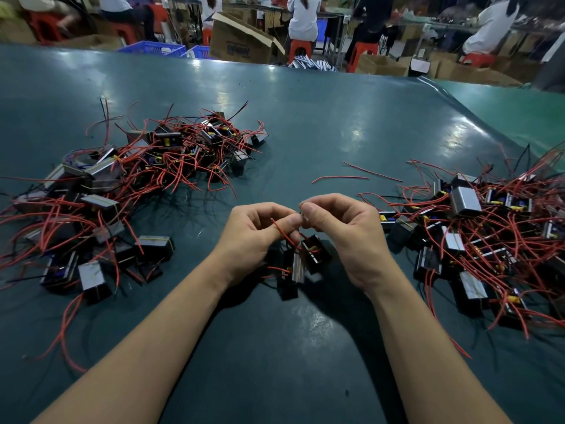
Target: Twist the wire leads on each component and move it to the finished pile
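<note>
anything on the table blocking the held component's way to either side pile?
Nothing visible. Both hands, left hand and right hand, pinch the wire leads of the component. Bare green table lies between it and the left pile and right pile.

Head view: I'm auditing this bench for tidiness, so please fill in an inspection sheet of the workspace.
Surface: dark green glossy bench top, glare patches.
Job's things: one black component on the bench under the hands; its red lead runs up to the fingers. Pile of components on the left, another on the right; which is finished, cannot tell.
Clutter: two loose red wires between the piles.
Grips: left hand pinches the red lead; right hand pinches a wire end.
Cables: red and black leads tangled through both piles.
Surroundings: seated people, cardboard boxes, blue crates, red stools.
</note>
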Demonstrator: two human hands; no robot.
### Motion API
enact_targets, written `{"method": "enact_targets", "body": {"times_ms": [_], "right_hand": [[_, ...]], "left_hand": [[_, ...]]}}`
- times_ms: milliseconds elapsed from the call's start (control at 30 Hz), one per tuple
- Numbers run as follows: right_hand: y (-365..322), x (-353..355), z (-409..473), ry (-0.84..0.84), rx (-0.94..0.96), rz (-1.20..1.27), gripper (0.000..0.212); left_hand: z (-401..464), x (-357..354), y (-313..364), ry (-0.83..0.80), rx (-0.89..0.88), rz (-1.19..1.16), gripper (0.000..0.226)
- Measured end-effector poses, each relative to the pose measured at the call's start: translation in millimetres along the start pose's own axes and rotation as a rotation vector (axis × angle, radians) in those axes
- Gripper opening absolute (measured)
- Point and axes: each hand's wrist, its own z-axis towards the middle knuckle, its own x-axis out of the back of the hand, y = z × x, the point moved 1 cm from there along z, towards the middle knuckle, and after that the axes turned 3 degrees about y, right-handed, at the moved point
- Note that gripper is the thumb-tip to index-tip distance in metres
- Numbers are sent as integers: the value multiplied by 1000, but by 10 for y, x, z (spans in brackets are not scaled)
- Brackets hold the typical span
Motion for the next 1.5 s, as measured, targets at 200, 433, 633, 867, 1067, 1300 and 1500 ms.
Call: {"method": "enact_targets", "body": {"times_ms": [200,433,633,867,1067,1300,1500], "right_hand": [[-9,66,3,9,-27,-120,10],[-3,112,0,-9,-46,-173,10],[22,85,-1,49,-5,-232,12],[53,42,-6,24,69,-351,18],[62,38,2,57,97,-405,16],[36,13,-3,23,-39,-230,19],[92,-41,-10,170,-104,-168,17]], "left_hand": [[16,33,-5,18,28,27,8],[38,41,-35,12,29,60,9],[46,59,-44,-37,48,10,13],[52,77,-62,-11,43,40,11],[51,62,-75,-7,44,89,9],[32,23,-84,2,20,150,7],[34,28,-92,61,-17,190,5]]}}
